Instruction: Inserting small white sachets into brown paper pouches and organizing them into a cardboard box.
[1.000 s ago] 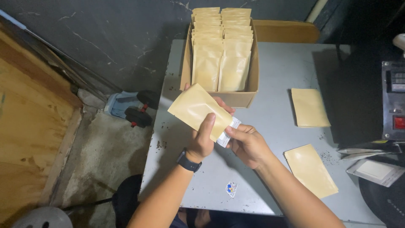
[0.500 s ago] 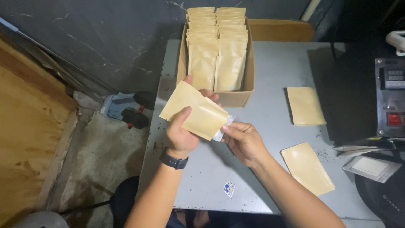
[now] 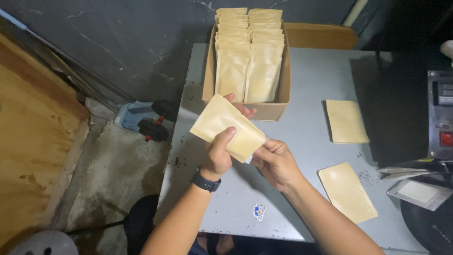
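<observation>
A flat tan paper pouch (image 3: 218, 123) is held tilted above the grey table (image 3: 311, 85). My left hand (image 3: 221, 153), with a black watch on the wrist, grips the pouch from below, thumb across its front. My right hand (image 3: 276, 163) pinches the pouch's lower right end, where a small white edge shows. Just behind the pouch stands an open cardboard box (image 3: 273, 109) packed with two rows of several upright pouches of the same kind.
Two more tan pouches lie flat on the table, one at the right (image 3: 347, 121) and one nearer me (image 3: 347, 191). A dark machine with a red button (image 3: 441, 118) stands at the right edge. A small sticker (image 3: 258, 212) is on the table.
Both hands have stayed on the pouch and shifted a little; the pouch has tilted and slid slightly left in my grip.
</observation>
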